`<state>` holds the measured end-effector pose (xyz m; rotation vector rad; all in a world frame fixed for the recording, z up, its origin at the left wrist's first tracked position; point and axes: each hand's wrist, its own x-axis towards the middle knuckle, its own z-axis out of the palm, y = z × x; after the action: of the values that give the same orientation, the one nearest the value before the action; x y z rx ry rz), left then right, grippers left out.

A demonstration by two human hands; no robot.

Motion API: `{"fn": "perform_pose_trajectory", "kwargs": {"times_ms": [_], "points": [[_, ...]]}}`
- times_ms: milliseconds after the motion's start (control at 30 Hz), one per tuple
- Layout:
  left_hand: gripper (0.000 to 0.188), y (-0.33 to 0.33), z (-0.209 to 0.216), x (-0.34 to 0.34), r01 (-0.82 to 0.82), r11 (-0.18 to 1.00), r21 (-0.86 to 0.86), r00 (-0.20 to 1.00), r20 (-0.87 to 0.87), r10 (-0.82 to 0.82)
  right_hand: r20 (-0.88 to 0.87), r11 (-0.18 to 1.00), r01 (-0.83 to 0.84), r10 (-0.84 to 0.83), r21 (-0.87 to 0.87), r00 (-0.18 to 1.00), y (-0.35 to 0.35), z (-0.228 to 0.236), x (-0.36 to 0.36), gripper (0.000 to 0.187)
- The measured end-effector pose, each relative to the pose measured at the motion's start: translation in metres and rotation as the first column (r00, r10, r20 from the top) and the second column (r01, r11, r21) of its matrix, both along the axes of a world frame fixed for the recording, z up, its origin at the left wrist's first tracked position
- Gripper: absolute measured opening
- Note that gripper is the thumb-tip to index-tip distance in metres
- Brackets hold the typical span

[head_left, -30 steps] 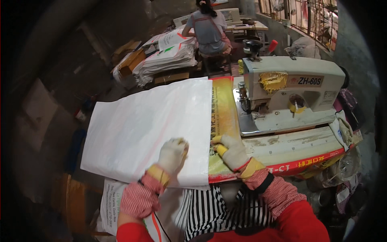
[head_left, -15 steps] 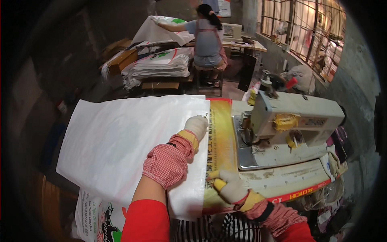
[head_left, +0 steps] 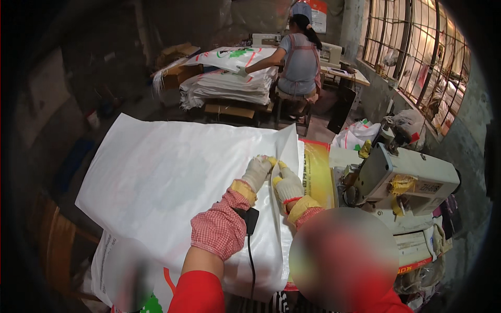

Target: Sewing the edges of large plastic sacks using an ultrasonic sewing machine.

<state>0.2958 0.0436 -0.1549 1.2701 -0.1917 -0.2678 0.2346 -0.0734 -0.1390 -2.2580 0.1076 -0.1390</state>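
From my end, the white sheet (head_left: 172,161) spreads under both hands toward nine o'clock, its right part raised in a fold (head_left: 288,145). My left hand (head_left: 255,175) has fingers bunched at that fold; my right hand (head_left: 288,185), at four o'clock from it, bends its own there. I cannot tell whether either pinches. The sewing machine (head_left: 380,164) sits at three o'clock.

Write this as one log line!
left hand: at fold in white sheet | right hand: same fold | sewing machine: at right
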Motion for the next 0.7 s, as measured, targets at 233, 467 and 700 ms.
{"fn": "perform_pose_trajectory", "kwargs": {"times_ms": [233,467,700], "points": [[0.029,-0.007,-0.002,0.013,-0.3,0.839,0.454,0.93,0.334,0.152,0.028,0.998,-0.034,0.036,-0.058,0.999,0.015,0.012,-0.007,0.055],[0.023,-0.015,0.032,0.005,-0.574,0.434,0.694,0.804,0.578,0.14,0.207,0.991,0.032,-0.059,0.129,0.977,-0.005,-0.025,0.007,0.043],[0.015,0.058,0.171,-0.018,-0.877,-0.275,0.393,0.459,0.855,-0.242,0.348,0.64,0.688,-0.593,-0.341,0.726,0.023,-0.036,0.009,0.027]]}}
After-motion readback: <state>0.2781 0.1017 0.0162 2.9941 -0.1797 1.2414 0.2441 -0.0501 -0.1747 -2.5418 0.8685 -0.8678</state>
